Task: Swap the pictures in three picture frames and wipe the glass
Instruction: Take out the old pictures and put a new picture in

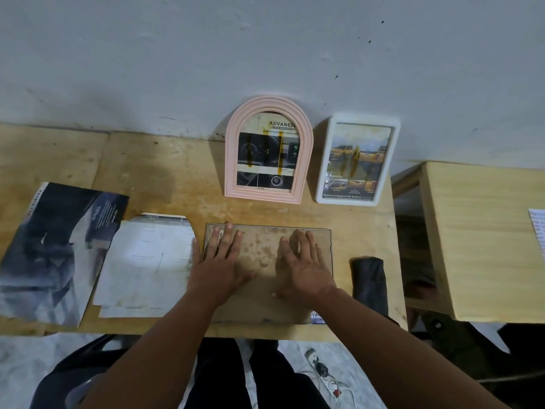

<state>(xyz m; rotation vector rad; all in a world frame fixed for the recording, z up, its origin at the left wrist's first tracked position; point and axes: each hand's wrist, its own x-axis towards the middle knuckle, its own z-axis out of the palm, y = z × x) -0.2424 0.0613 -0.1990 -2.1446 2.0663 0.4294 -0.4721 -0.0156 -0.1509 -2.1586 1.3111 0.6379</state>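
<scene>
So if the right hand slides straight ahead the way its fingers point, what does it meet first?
Probably the white frame. The right hand lies flat on the board, fingers pointing up and slightly left, so the pink frame is also possible; depth is unclear.

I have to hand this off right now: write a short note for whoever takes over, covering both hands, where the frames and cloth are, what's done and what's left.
Left hand and right hand: both flat, fingers straight, pressing on the brown backing board of the frame lying face down at the table's front edge.
Pink arched frame and white frame lean on the wall, each with a picture in it.
Dark cloth lies folded right of the board.
Loose prints and a brochure lie to the left.
Done: apparently two frames.
Left: close this back, turn it over, wipe its glass.
</scene>
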